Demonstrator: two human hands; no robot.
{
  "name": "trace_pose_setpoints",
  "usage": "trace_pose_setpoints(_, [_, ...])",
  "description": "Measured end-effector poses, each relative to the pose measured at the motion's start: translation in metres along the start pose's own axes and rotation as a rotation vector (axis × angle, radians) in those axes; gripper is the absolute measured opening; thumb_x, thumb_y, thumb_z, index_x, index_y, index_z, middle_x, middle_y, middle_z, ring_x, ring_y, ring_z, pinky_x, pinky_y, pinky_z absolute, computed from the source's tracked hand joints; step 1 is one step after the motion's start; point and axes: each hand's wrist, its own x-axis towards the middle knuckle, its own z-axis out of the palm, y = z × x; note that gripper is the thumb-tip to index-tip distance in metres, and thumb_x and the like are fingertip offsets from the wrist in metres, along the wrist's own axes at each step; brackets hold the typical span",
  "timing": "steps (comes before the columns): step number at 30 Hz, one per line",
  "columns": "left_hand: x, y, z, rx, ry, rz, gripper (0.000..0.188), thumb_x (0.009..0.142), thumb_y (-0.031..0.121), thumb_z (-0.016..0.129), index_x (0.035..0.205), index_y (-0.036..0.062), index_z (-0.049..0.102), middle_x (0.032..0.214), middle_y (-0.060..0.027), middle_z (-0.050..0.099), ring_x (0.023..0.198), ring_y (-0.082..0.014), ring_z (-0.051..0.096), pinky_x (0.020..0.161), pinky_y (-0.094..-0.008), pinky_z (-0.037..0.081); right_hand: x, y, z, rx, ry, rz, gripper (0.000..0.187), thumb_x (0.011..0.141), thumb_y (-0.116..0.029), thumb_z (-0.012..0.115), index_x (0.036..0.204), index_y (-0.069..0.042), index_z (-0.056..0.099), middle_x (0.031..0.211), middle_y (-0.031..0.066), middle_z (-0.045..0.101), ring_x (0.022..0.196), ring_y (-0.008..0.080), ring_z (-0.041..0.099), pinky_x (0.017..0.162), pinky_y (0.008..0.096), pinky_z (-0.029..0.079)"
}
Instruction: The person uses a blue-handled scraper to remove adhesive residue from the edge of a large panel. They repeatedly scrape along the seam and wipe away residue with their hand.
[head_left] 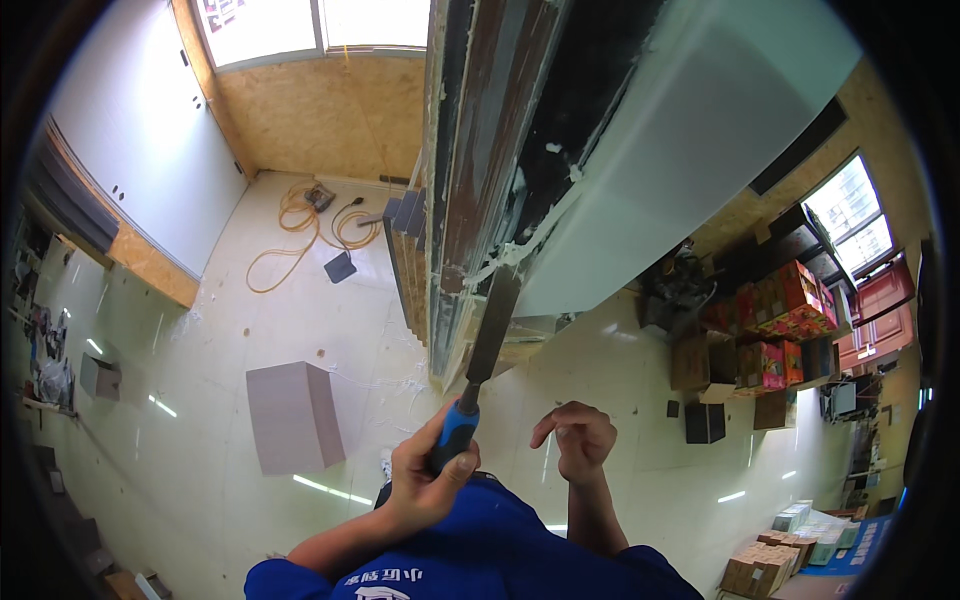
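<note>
The left hand (425, 475) is clamped around the handle of the scraper (491, 332), whose long axis runs far and slightly right from the grip, its tip appearing to meet white residue (508, 256) on the stack (480, 150). The right hand (578, 442) hangs apart to the right, loosely curled, no held thing showing. A white panel (650, 180) slopes away on the stack's right. The glossy floor (210, 390) bears a box (290, 420) left, a cord (283, 285) farther off, and cartons (785, 300) right.

the left hand (424, 478) partly hides the blue handle (456, 434).
</note>
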Motion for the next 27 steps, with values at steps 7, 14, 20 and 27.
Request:
trace_pose_setpoints(7, [0.008,-0.009,-0.008,-0.016,-0.046,-0.009,0.057,0.097,0.017,0.062,0.145,-0.0022,0.038,0.084,-0.0042,0.059,0.066,-0.0059,0.049,0.061,-0.0208,0.042,-0.002,0.000,0.003,0.012,-0.002,0.021,0.020,0.091,0.012,0.045,0.106,0.007,0.058,0.085,0.0186,0.066,0.063,0.0206,0.067,0.059,0.0317,0.056])
trace_pose_setpoints(14, [0.012,-0.008,-0.007,0.031,-0.046,0.043,0.057,0.097,0.021,0.063,0.145,-0.0008,0.040,0.081,-0.0040,0.060,0.063,-0.0046,0.048,0.058,-0.0197,0.040,-0.001,0.000,0.001,0.029,-0.010,0.030,0.023,0.089,0.014,0.043,0.106,0.007,0.058,0.085,0.0183,0.066,0.064,0.0207,0.067,0.060,0.0320,0.056])
trace_pose_setpoints(20, [0.024,-0.022,-0.021,-0.027,-0.089,0.087,0.057,0.097,0.020,0.063,0.145,-0.0014,0.040,0.081,-0.0043,0.061,0.063,-0.0057,0.049,0.059,-0.0206,0.041,0.003,-0.001,-0.001,0.001,-0.022,0.015,0.027,0.088,0.015,0.041,0.107,0.006,0.058,0.084,0.0180,0.066,0.064,0.0206,0.067,0.060,0.0319,0.056])
trace_pose_setpoints(27, [0.034,-0.007,-0.020,0.159,-0.058,0.196,0.058,0.095,0.019,0.065,0.143,-0.0054,0.041,0.078,-0.0055,0.060,0.070,-0.0101,0.055,0.066,-0.0235,0.045,0.003,0.002,-0.001,-0.057,-0.004,-0.007,0.025,0.089,0.012,0.040,0.106,0.004,0.056,0.079,0.0175,0.065,0.059,0.0197,0.064,0.054,0.0307,0.054])
